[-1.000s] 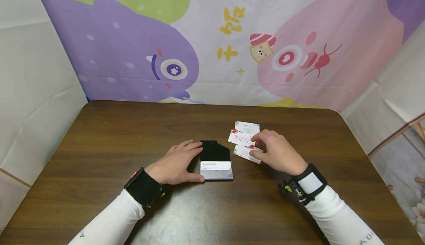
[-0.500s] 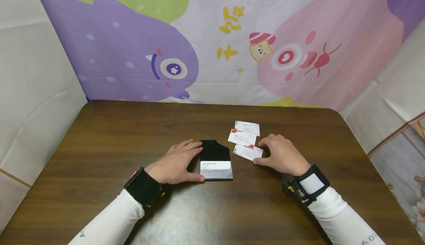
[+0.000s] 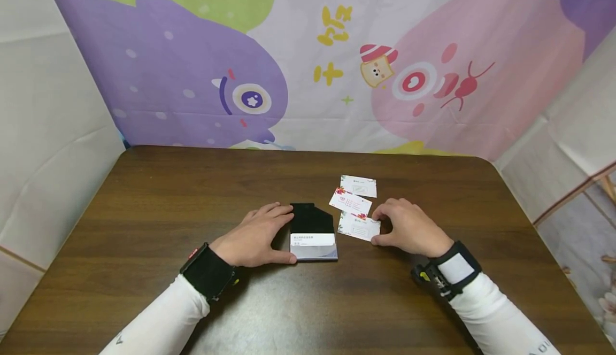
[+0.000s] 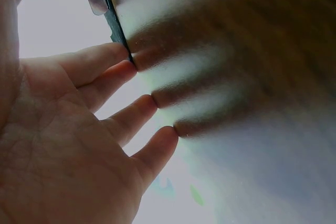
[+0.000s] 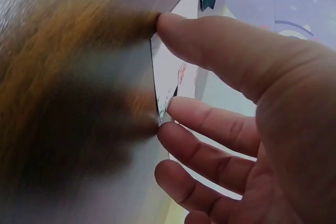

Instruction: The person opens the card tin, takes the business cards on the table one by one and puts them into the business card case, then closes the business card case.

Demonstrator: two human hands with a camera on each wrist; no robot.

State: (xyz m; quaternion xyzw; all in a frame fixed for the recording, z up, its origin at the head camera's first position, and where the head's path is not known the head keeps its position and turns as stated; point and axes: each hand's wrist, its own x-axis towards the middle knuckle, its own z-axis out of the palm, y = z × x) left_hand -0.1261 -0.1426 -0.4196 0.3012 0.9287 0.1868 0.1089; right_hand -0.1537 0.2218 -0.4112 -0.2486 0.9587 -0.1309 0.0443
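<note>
A black card holder (image 3: 312, 218) lies with its flap up on the table. A white card (image 3: 311, 239) shows in its pocket, above a grey front. My left hand (image 3: 255, 237) rests along the holder's left side, fingers spread. Its thumb touches the lower left corner and its fingertips the upper left; in the left wrist view the fingertips rest on the table. Three floral business cards lie to the right: a top card (image 3: 358, 186), a middle card (image 3: 350, 201) and a lowest business card (image 3: 358, 226). My right hand (image 3: 409, 226) pinches the lowest card's right end between thumb and index finger.
The brown wooden table (image 3: 216, 184) carries the holder and cards. A printed cartoon cloth (image 3: 308, 120) hangs behind its far edge. White panels stand at the left and right sides.
My right hand has drawn back from over the cards and moved slightly lower to the right. The lowest card has turned a little straighter; the middle card has tilted slightly. The left hand stays put.
</note>
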